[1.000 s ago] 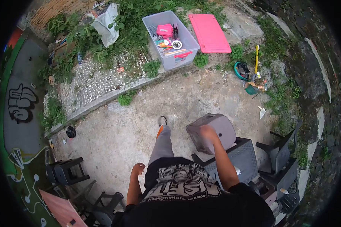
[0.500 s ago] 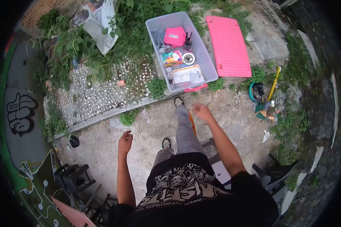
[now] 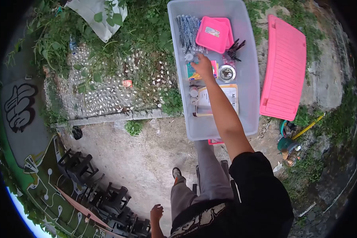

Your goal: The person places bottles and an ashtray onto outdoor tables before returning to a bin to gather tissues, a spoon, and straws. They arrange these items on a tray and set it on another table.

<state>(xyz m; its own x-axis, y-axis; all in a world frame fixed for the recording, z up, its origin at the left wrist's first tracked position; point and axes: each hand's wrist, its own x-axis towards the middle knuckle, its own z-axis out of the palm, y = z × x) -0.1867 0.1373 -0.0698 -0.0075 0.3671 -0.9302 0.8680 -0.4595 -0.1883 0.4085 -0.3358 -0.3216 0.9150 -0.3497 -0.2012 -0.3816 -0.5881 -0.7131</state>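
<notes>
Right Hand in the Clear Tub, by a Small Jar

The right hand (image 3: 203, 68) was down in the big clear tub (image 3: 248, 103); its thumb and pointing finger were a little bit apart, and their tips were right by a small jar (image 3: 189, 57) with a pale round top; the jar sat just to the left of the fingertips, but I cannot tell if they touched it. Under the fingers and just nearer the body was a bright, colorful packet (image 3: 192, 72); past the fingertips, farther from the body, lay a bunch of blue and white sticks (image 3: 186, 31); past them and to the right were pink trays (image 3: 212, 35), one on top of another; a dark spiky thing (image 3: 235, 50) and a shiny round thing (image 3: 227, 73) were to the right of the fingers. Nearer the body than the fingers were two little bottles (image 3: 193, 92) and some papers (image 3: 226, 95); well off to the right, outside the tub, lay the pink lid (image 3: 283, 69). The left hand (image 3: 156, 213) hung far from the tub; its fingers were softly bent and not closed tight, with nothing seen in them.
</notes>
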